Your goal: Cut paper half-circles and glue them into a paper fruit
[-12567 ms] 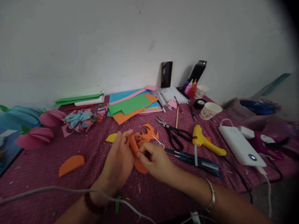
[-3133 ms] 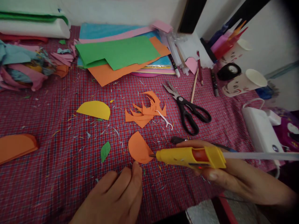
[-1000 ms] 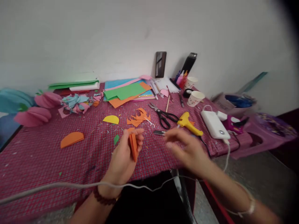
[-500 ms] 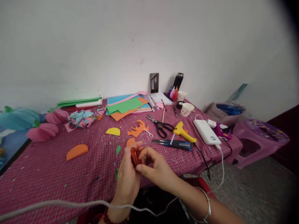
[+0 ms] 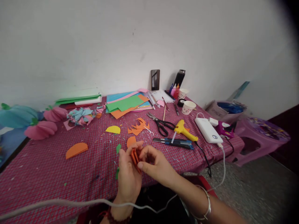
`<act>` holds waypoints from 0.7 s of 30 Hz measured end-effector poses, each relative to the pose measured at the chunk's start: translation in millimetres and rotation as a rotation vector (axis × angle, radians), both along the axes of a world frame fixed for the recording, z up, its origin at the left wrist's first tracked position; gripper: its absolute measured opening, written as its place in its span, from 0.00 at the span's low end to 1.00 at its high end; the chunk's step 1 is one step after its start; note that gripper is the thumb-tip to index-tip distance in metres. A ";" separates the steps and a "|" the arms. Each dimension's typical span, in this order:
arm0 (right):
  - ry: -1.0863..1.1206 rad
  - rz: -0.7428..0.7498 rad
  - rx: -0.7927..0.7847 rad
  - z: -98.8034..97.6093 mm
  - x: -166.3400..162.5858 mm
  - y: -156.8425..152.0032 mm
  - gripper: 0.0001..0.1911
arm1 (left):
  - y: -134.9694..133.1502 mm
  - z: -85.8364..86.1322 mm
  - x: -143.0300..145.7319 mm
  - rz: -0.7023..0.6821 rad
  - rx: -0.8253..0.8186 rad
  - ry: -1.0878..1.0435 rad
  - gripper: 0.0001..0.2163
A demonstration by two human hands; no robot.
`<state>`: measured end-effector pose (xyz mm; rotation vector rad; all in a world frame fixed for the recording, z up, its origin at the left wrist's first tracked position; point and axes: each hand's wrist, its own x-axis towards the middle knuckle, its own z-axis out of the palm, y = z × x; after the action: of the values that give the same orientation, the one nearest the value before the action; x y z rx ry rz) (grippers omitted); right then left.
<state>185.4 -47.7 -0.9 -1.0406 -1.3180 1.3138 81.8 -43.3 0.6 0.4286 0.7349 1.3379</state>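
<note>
My left hand (image 5: 127,174) and my right hand (image 5: 156,165) meet over the near edge of the table, both closed on a small stack of folded orange paper pieces (image 5: 135,155) held upright between the fingertips. An orange paper half-circle (image 5: 131,141) lies on the red checked tablecloth (image 5: 46,168) just beyond the hands. A yellow glue gun (image 5: 185,130) rests on the cloth to the right, beside black scissors (image 5: 162,123) and a blue cutter (image 5: 174,143).
Orange scraps (image 5: 137,127), a yellow half-circle (image 5: 113,129) and another orange half-circle (image 5: 76,150) lie on the cloth. Coloured paper sheets (image 5: 127,104), paper cups (image 5: 188,107), a white power bank (image 5: 208,130) and pink paper balls (image 5: 40,129) sit around. A purple stool (image 5: 263,137) stands right.
One second ago my right hand was away from the glue gun side and moving; now it has closed on the orange stack with my left hand. The view shifted slightly.
</note>
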 end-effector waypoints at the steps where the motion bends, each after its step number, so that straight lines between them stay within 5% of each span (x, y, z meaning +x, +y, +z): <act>1: 0.001 -0.003 0.002 0.4 0.0 0.0 0.09 | -0.3 -0.4 0.2 -0.002 0.003 0.005 0.22; 21: 0.042 0.000 0.056 10.0 1.5 -5.7 0.11 | -7.0 -5.4 1.2 -0.023 0.271 0.329 0.24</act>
<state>186.8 -53.4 9.1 -0.9689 -1.3159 1.2850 83.1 -50.3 -4.8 0.8870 0.8170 1.3659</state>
